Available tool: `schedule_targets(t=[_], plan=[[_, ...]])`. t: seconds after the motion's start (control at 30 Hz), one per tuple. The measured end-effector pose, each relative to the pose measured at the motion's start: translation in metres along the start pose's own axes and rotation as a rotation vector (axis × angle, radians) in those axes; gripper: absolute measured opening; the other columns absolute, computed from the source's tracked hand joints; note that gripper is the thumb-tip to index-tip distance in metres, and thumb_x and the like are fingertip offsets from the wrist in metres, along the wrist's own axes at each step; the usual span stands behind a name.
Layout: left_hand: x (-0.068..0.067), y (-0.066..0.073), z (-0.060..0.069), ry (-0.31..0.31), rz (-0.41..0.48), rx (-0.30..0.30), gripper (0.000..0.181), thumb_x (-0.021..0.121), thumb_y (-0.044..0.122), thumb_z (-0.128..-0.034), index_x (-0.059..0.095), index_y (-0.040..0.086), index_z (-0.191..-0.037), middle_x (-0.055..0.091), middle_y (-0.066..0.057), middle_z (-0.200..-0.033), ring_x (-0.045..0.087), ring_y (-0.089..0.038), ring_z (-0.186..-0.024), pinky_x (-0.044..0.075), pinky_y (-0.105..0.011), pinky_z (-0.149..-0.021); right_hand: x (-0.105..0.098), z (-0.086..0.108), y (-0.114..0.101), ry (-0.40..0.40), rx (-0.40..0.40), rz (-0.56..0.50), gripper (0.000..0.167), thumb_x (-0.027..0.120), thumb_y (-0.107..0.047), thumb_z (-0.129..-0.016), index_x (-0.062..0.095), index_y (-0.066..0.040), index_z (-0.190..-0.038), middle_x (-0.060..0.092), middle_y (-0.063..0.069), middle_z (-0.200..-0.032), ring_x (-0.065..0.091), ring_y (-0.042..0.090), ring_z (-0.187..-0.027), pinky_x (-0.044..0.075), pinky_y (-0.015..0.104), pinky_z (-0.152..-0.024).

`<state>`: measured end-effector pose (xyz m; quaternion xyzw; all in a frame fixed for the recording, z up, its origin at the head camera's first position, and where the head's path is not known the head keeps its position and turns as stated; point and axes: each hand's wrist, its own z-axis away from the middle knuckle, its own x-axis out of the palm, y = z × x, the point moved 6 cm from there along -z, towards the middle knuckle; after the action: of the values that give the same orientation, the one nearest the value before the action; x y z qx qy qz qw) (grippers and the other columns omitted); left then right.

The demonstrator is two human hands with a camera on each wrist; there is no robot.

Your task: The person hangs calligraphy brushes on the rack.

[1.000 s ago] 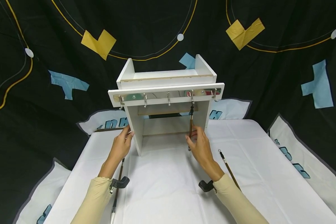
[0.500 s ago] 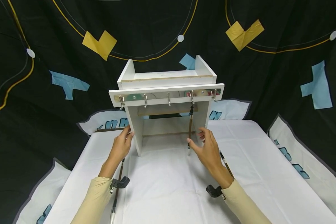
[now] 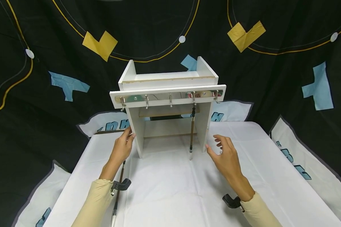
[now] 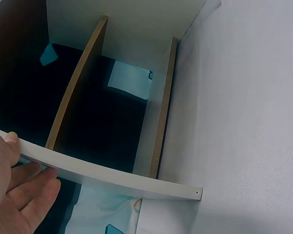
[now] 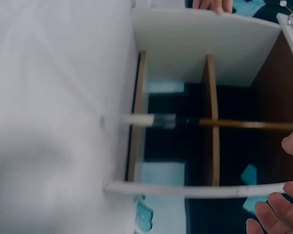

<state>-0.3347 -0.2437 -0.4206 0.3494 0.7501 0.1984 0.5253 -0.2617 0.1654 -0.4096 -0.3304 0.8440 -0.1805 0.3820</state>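
Observation:
A white shelf unit (image 3: 170, 81) stands on the table, with a hook rail (image 3: 170, 97) across its front. From one of the rail's right-hand hooks hangs a calligraphy brush (image 3: 192, 126), brown-handled, dark at the top, pale tip down; the right wrist view shows the brush (image 5: 249, 124) crossing the open shelf. My left hand (image 3: 122, 148) holds the unit's left side panel (image 3: 137, 135), thumb on one side and fingers on the other. My right hand (image 3: 225, 157) is apart from the brush, right of the unit, fingers loosely bent around nothing. Another brush (image 3: 120, 189) lies partly under my left wrist.
White cloth covers the table (image 3: 170, 195). A black curtain (image 3: 164, 28) with yellow and blue paper shapes hangs behind. White printed banners (image 3: 298, 167) line the table's sides and back. The rail's other hooks carry nothing.
My right hand has let go of the hanging brush and moved right, away from the unit. My right arm now covers the brush that lay on the right. The left hand stays put.

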Motion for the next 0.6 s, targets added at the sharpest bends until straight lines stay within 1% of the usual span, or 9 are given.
schedule_targets(t=[0.13, 0.33, 0.5, 0.6], plan=[[0.001, 0.000, -0.002, -0.001, 0.003, 0.004, 0.050, 0.045, 0.021, -0.1154, 0.036, 0.005, -0.163, 0.050, -0.026, -0.157, 0.058, -0.046, -0.137, 0.050, -0.062, -0.110, -0.007, 0.006, 0.018, -0.031, 0.052, 0.041, 0.052, 0.083, -0.026, -0.093, 0.063, -0.005, -0.136, 0.064, 0.015, -0.121, 0.066, 0.033, -0.102, 0.058, 0.046, -0.079], [0.000, 0.000, -0.001, -0.003, 0.001, -0.004, 0.049, 0.044, 0.020, -0.1155, 0.038, 0.004, -0.161, 0.049, -0.027, -0.157, 0.058, -0.046, -0.136, 0.050, -0.063, -0.110, -0.010, 0.018, 0.042, -0.101, 0.136, 0.113, 0.052, 0.079, -0.027, -0.096, 0.060, -0.005, -0.139, 0.064, 0.017, -0.122, 0.066, 0.036, -0.108, 0.057, 0.052, -0.081], [0.001, 0.001, -0.001, -0.007, 0.000, -0.015, 0.048, 0.044, 0.020, -0.1155, 0.038, 0.004, -0.161, 0.049, -0.027, -0.157, 0.058, -0.047, -0.136, 0.050, -0.063, -0.110, -0.016, 0.027, 0.056, -0.162, 0.192, 0.178, 0.054, 0.077, -0.031, -0.098, 0.058, -0.005, -0.141, 0.065, 0.019, -0.117, 0.066, 0.035, -0.102, 0.057, 0.052, -0.078], [0.001, 0.001, -0.001, -0.006, 0.000, -0.013, 0.048, 0.044, 0.020, -0.1155, 0.038, 0.004, -0.161, 0.050, -0.028, -0.157, 0.057, -0.046, -0.137, 0.049, -0.063, -0.111, -0.019, 0.033, 0.066, -0.227, 0.237, 0.201, 0.059, 0.076, -0.032, -0.098, 0.055, -0.004, -0.145, 0.065, 0.021, -0.119, 0.065, 0.035, -0.099, 0.056, 0.051, -0.077]])
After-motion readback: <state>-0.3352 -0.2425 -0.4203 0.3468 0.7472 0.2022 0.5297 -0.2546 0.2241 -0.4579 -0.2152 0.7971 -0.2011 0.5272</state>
